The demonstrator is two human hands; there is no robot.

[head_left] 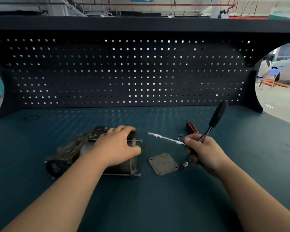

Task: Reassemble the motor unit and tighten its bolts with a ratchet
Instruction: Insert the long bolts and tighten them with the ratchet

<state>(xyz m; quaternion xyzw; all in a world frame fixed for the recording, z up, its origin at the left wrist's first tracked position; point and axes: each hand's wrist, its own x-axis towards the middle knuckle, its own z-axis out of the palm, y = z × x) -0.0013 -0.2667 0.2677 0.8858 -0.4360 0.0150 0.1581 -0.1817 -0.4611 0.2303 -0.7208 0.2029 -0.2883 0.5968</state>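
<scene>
Teal bench top [157, 198]; black square-holed pegboard [124, 72]; red-black screwdriver handle [192, 127]; black ratchet grip [218, 114].

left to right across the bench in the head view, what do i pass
motor unit → plate → right hand holding the ratchet

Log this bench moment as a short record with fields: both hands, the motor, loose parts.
left hand: grips the motor unit from above
right hand: holds the ratchet, handle up, and pinches a long bolt
cover plate: flat on the bench, apart from the motor unit
screwdriver: lies behind the right hand
</scene>
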